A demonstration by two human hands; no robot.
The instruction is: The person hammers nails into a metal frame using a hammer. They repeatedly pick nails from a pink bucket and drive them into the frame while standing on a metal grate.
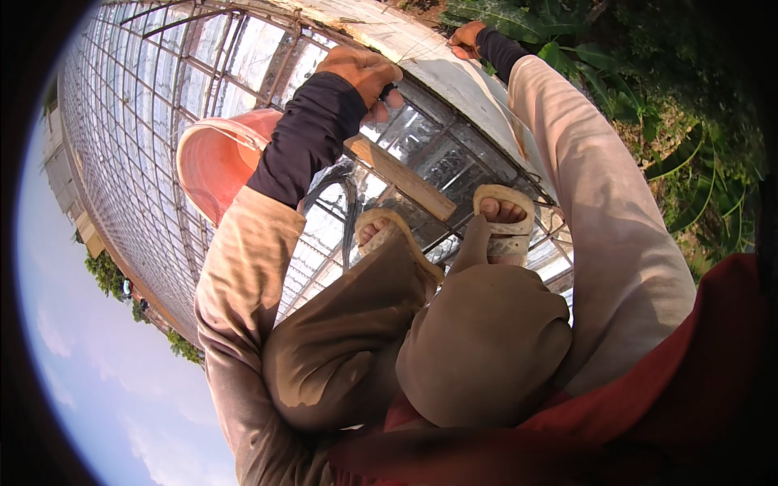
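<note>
My left hand (356, 71), in an orange-brown glove with a black cuff, is curled closed above the steel bar grid (235, 81), beside the pale board edge (462, 89). A small dark item shows at its fingers, too hidden to name. Across the board, my right hand (465, 40) is bent closed at the far outer side; whatever it grips is too small to make out. Thin wires (421, 50) show between the two hands. Close to my left forearm a red bucket (212, 166) lies tipped on the bars. A looped bundle of dark wire (348, 202) lies near my left foot.
I squat in pale sandals (506, 219) on the bars, above shiny sheeting. A wooden strip (405, 178) lies ahead of my feet. Beyond the board, green plants (681, 162) grow lower down at the right. The bar grid stretches far off to the left.
</note>
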